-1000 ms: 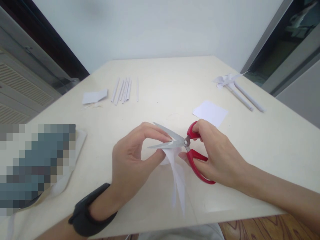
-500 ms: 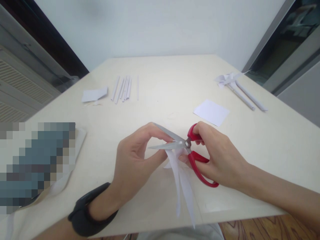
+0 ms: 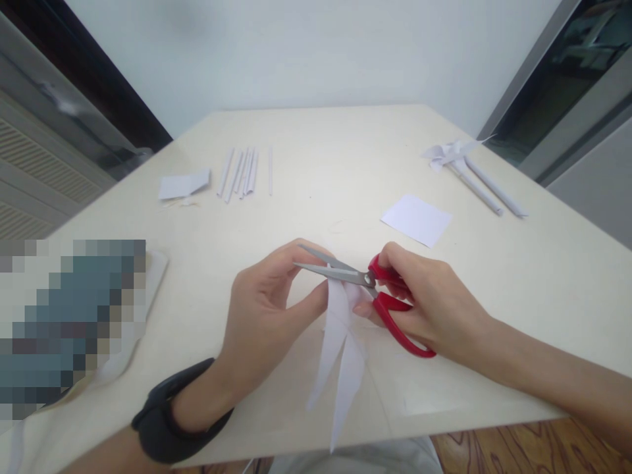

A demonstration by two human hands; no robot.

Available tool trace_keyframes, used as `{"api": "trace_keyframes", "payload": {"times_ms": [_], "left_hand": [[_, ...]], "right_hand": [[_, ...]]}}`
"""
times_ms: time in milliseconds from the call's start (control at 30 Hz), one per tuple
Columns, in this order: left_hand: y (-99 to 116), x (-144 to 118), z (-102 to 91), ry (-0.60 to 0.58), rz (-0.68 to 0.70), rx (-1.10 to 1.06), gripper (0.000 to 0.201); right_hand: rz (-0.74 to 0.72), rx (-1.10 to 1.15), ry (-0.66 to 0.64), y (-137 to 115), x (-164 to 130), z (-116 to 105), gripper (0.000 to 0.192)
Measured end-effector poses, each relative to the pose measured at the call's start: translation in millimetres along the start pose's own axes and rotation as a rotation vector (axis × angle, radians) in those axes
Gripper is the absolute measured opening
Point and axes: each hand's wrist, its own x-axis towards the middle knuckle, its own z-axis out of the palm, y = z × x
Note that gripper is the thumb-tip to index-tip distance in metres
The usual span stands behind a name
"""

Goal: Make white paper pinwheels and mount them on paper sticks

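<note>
Red-handled scissors [image 3: 366,279] are in my right hand [image 3: 434,303], their blades pointing left and only slightly apart. Below the blades hangs white paper [image 3: 340,322] cut into pointed strips that reach toward the table's near edge. My left hand [image 3: 271,316] pinches the paper at its top between thumb and fingers, with the blades passing across close to those fingertips. The exact spot where the blades meet the paper is partly hidden.
Several thin paper rolls [image 3: 239,174] lie at the back left beside a folded paper piece [image 3: 184,185]. A square paper sheet [image 3: 417,219] is right of centre. Two longer rolls [image 3: 486,187] with a paper bow lie far right. A blurred-out object [image 3: 74,322] sits at the left.
The scissor blades have closed from wide apart to nearly together. The hanging paper strips have swung left and spread.
</note>
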Motion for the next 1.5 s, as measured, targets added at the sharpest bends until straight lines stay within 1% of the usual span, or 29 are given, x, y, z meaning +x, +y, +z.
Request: {"api": "trace_keyframes", "payload": {"times_ms": [67, 167, 267, 333, 433, 500, 600, 667, 767, 933, 1033, 1100, 1167, 1233, 1300, 1367, 1500], "left_hand": [[0.1, -0.4, -0.4, 0.026, -0.017, -0.012, 0.014], [3.2, -0.6, -1.5, 0.038, -0.088, 0.011, 0.009], [7.2, 1.4, -2.1, 0.046, -0.101, 0.021, 0.006], [7.8, 4.3, -2.5, 0.095, -0.089, 0.018, 0.006], [4.4, 10.0, -4.0, 0.170, -0.154, 0.029, 0.005], [0.8, 13.2, -5.4, 0.196, -0.195, 0.103, 0.005], [-3.6, 16.2, -7.3, 0.213, -0.143, 0.285, 0.009], [-5.0, 17.3, -8.1, 0.209, -0.114, 0.356, 0.013], [-5.7, 18.2, -8.9, 0.191, -0.121, 0.400, 0.013], [-7.6, 17.5, -8.4, 0.187, -0.108, 0.482, 0.010], [-9.2, 15.6, -6.0, 0.172, -0.107, 0.521, 0.009], [-9.8, 14.2, -4.2, 0.142, -0.110, 0.560, 0.009], [-10.3, 13.3, -3.2, 0.098, -0.121, 0.602, 0.008], [-11.0, 12.9, -3.3, 0.057, -0.137, 0.623, 0.007], [-11.7, 13.0, -4.4, 0.038, -0.149, 0.620, 0.007], [-12.0, 13.4, -6.0, 0.043, -0.154, 0.590, 0.008], [-8.9, 13.5, -7.5, 0.064, -0.166, 0.559, 0.007]], "right_hand": [[0.030, 0.117, -0.029, -1.5, 1.3, -2.0, 0.033], [0.079, 0.311, -0.038, -3.0, 2.2, -5.7, 0.031], [0.138, 0.492, -0.054, -1.5, 2.9, -7.9, 0.027], [0.179, 0.605, -0.069, 0.6, 4.1, -8.3, 0.027], [0.219, 0.759, -0.106, 3.2, 6.9, -9.0, 0.025], [0.233, 0.828, -0.128, 3.9, 8.4, -9.8, 0.023], [0.242, 0.889, -0.150, 4.8, 9.1, -10.3, 0.022], [0.242, 0.911, -0.177, 5.6, 8.8, -10.0, 0.023], [0.231, 0.925, -0.198, 7.1, 8.6, -9.9, 0.023], [0.213, 0.911, -0.164, 7.7, 9.6, -10.1, 0.020], [0.189, 0.910, -0.126, 5.5, 9.1, -6.7, 0.022], [0.128, 0.899, -0.081, 3.2, 7.5, -3.2, 0.027], [0.020, 0.876, -0.043, 1.2, 5.3, 0.2, 0.032], [-0.093, 0.849, -0.028, 0.4, 3.1, 2.5, 0.036], [-0.168, 0.825, -0.029, 0.9, 1.6, 3.6, 0.038], [-0.197, 0.798, -0.019, 2.3, 1.2, 4.1, 0.038], [-0.177, 0.727, 0.013, 4.0, 1.8, 5.4, 0.034]]}}
